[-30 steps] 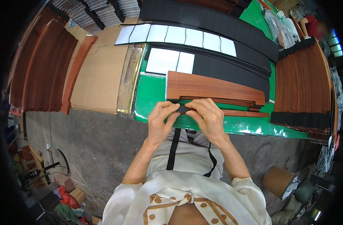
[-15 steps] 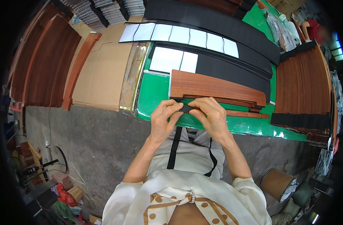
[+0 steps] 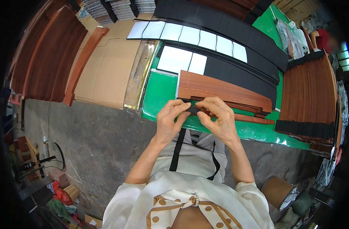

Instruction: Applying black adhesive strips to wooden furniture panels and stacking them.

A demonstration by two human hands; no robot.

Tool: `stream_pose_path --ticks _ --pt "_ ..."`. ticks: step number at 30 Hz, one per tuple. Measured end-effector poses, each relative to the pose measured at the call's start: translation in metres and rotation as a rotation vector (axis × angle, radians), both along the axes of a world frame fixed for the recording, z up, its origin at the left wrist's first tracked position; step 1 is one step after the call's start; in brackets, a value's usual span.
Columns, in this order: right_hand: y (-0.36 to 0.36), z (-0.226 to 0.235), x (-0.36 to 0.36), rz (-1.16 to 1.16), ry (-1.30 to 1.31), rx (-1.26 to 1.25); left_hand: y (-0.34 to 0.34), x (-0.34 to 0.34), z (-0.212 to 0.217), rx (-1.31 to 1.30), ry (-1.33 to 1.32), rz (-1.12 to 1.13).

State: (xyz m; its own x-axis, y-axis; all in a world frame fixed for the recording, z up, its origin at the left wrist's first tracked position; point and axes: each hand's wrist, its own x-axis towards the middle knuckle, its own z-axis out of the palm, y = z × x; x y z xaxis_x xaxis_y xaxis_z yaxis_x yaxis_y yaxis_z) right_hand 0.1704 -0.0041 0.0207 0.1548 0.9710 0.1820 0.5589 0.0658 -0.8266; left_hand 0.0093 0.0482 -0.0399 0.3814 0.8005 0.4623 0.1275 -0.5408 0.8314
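Note:
At the near edge of the green-topped table, both my hands are at a small black strip (image 3: 193,110). My left hand (image 3: 170,117) pinches its left end between thumb and fingers. My right hand (image 3: 221,117) has its thumb and forefinger bent around the right end; its grip is partly hidden. Just beyond my fingers lies a reddish-brown wood-grain board (image 3: 220,87), its narrow end toward the right. Under its near edge are more wood-grain pieces, and a thin wood-grain strip (image 3: 250,119) extends to the right of my right hand.
Black panels (image 3: 239,76) lie behind the board, some with white rectangles (image 3: 199,37). Wood-grain stacks stand at right (image 3: 308,91) and left (image 3: 54,57). Cardboard (image 3: 106,72) covers the left surface. The green table edge (image 3: 258,136) runs before me. A person in red (image 3: 324,39) is far right.
My view has shifted slightly, so the table appears a little to the right. My right thumb and forefinger have spread a little around the black strip; the board stays in place.

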Motion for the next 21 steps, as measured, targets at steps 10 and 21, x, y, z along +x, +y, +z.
stream_pose_path --ticks 10,21 --pt "0.007 0.004 -0.008 0.027 -0.451 0.198 0.002 0.002 -0.003 0.053 -0.016 0.017" --pt "0.007 0.004 0.009 0.094 0.102 -0.139 -0.001 -0.001 -0.004 -0.074 -0.003 0.041"
